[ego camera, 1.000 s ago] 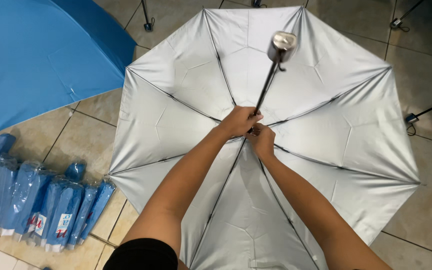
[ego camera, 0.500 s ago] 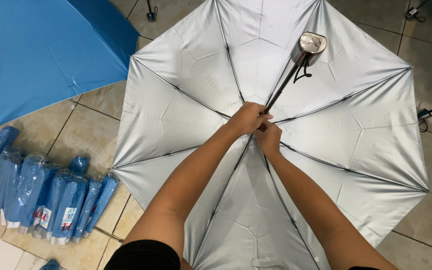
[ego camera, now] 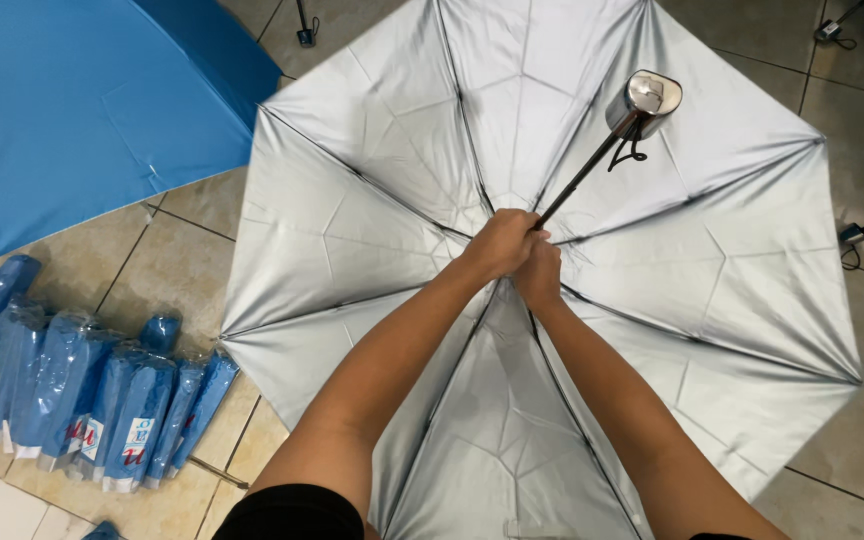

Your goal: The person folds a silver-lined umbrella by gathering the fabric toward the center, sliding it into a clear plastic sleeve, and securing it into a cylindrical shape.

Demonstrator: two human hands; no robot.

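I see silver umbrella fully open, filling centre of frame, canopy spread, handle at upper right. Left hand and right hand both closed tight round shaft at hub. Opening looks done; wrapped blue umbrellas at lower left untouched.

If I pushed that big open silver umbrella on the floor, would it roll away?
Probably it would rock or wheel around: the open umbrella rests on its rounded top. The thin cloth on slim ribs looks light, so it likely slides easily on the smooth tiles. Both hands, left hand and right hand, grip its centre.
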